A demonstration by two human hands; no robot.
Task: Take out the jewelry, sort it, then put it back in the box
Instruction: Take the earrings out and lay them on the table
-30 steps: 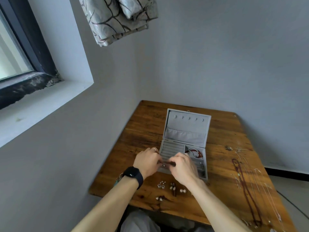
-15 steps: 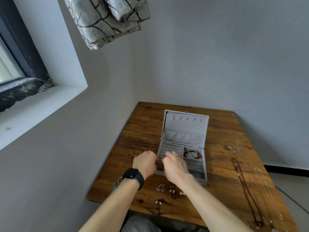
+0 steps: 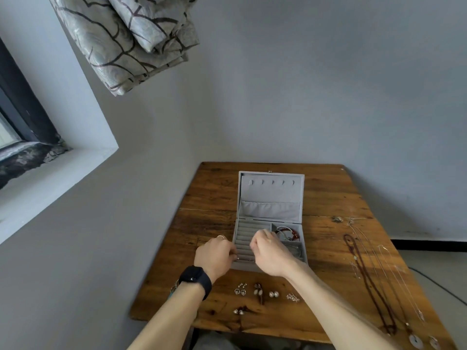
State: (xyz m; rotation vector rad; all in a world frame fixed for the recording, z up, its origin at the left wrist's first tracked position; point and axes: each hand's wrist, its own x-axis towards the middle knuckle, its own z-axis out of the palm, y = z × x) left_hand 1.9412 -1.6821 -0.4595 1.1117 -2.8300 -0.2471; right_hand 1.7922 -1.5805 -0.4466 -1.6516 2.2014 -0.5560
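Jewelry box [image 3: 249,233], open lid [image 3: 271,190] far side

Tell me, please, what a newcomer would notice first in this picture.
The open grey jewelry box on the wooden table, with the left hand and right hand curled over its ring rows. Then small earrings near the front edge, and long necklaces laid out at the right.

Grey walls [image 3: 303,84], wooden table [image 3: 209,198], window [image 3: 15,122], seemingly daylit.

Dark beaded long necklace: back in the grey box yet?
No, the dark beaded necklace lies on the brown wooden table, right of the open grey felt jewelry box.
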